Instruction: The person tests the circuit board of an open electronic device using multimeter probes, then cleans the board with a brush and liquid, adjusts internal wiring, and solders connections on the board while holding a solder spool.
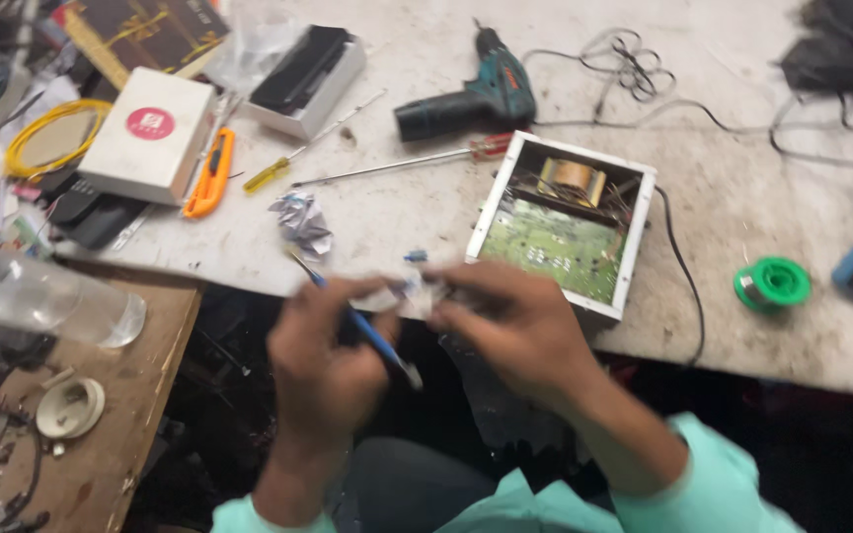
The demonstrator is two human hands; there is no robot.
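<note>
A small pale part [409,294], blurred beyond identification, is pinched between both hands just off the near edge of the workbench [723,197]. The left hand [323,360] is also closed round a blue-handled tool [372,336]; the right hand [515,326] is closed on the part. Just beyond the right hand sits an open white electronics case [565,222] showing a green circuit board. Farther right lies a green solder spool [772,284]; behind the case, a cordless drill [471,94].
</note>
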